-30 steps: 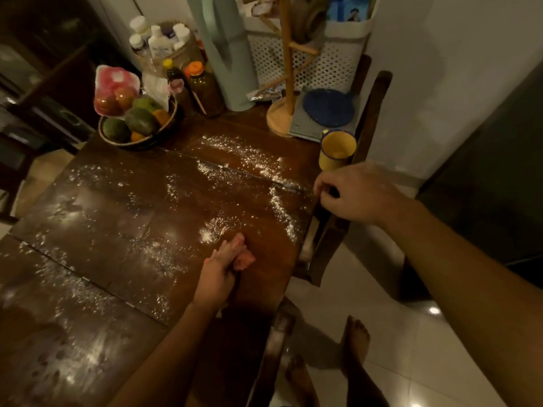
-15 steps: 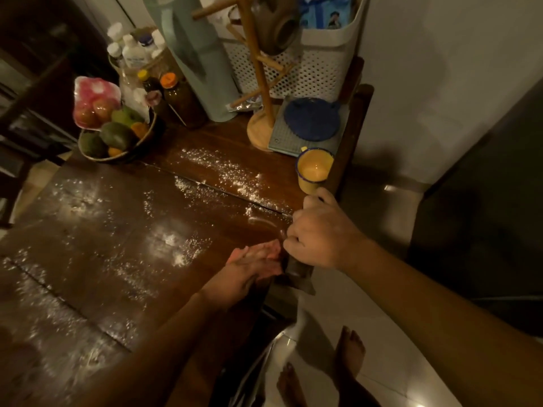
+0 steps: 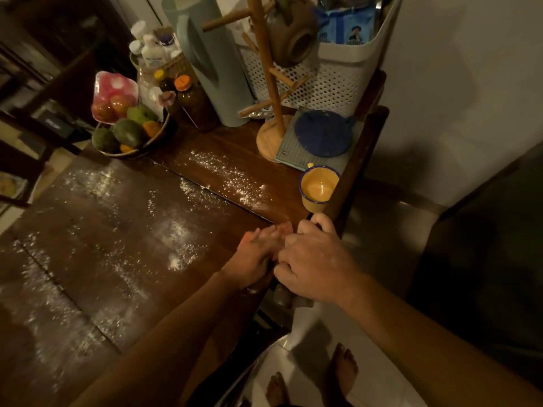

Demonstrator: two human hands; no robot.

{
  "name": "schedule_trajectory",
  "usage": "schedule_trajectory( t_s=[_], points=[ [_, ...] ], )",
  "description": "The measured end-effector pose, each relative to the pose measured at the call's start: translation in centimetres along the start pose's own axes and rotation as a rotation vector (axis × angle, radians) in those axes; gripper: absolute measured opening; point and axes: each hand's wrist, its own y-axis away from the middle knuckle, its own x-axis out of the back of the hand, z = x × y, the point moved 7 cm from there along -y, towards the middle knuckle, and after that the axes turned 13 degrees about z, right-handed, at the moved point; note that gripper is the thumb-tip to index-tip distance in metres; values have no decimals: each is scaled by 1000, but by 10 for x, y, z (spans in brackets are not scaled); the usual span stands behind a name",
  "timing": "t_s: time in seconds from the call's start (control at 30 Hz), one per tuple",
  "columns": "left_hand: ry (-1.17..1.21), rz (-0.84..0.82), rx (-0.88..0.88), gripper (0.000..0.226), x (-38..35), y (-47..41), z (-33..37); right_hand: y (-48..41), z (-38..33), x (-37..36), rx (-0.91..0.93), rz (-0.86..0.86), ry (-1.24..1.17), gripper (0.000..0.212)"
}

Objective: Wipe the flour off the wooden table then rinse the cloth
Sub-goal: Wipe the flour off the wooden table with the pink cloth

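The dark wooden table is dusted with white flour in streaks and patches, with a denser line near the far end. My left hand presses down at the table's right edge, fingers stretched forward over a small pinkish cloth. Only a bit of the cloth shows past the fingertips. My right hand sits right beside it, touching it. Its fingers are curled over the dark top rail of a wooden chair that stands against the table's edge.
A yellow enamel mug stands near the edge just beyond my hands. Further back are a fruit bowl, bottles, a pale jug, a wooden mug tree, a blue lid on a mat and a white basket. My bare feet stand on pale tiles.
My left hand slid right across the table to its edge. My right hand moved down the chair rail until both hands met. The flour line near the edge is gone.
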Motion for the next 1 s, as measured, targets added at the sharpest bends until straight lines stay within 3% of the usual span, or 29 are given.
schedule_trajectory(
  t_s=[0.07,0.13,0.23,0.3,0.37,0.47,0.57,0.63,0.7,0.73,0.8,0.87,0.93,1.0],
  points=[
    [61,-75,-56,56,8,22,-11,1,0,0,6,-1,-8,44],
    [94,-56,34,67,20,33,-37,1,1,1,0,1,-19,43],
    [158,298,374,70,42,12,-70,2,0,-1,4,-24,-4,46],
    [59,439,546,62,45,-20,-62,2,1,0,-5,-12,-12,45],
    [-39,425,482,57,31,-53,-42,2,1,1,-14,5,-18,43],
    [-31,240,108,52,2,-65,-16,1,0,2,-29,53,-26,37],
    [44,75,-202,45,-1,-25,-1,0,0,3,-39,82,-39,32],
    [52,-50,-319,51,7,10,-4,0,1,2,-43,78,-43,31],
    [58,-134,-230,56,22,32,-32,1,2,1,-56,49,-48,33],
    [110,-114,-96,59,32,35,-50,1,2,2,-61,30,-39,34],
    [212,91,189,72,53,33,-82,1,2,1,-61,-21,10,36],
    [125,298,345,75,59,28,-84,-1,-3,-2,-46,-96,95,37],
    [7,340,340,68,41,23,-66,-1,-4,-4,-50,-147,156,42],
    [81,256,143,58,19,24,-31,-2,-4,-4,-75,-139,155,46]
  ],
)
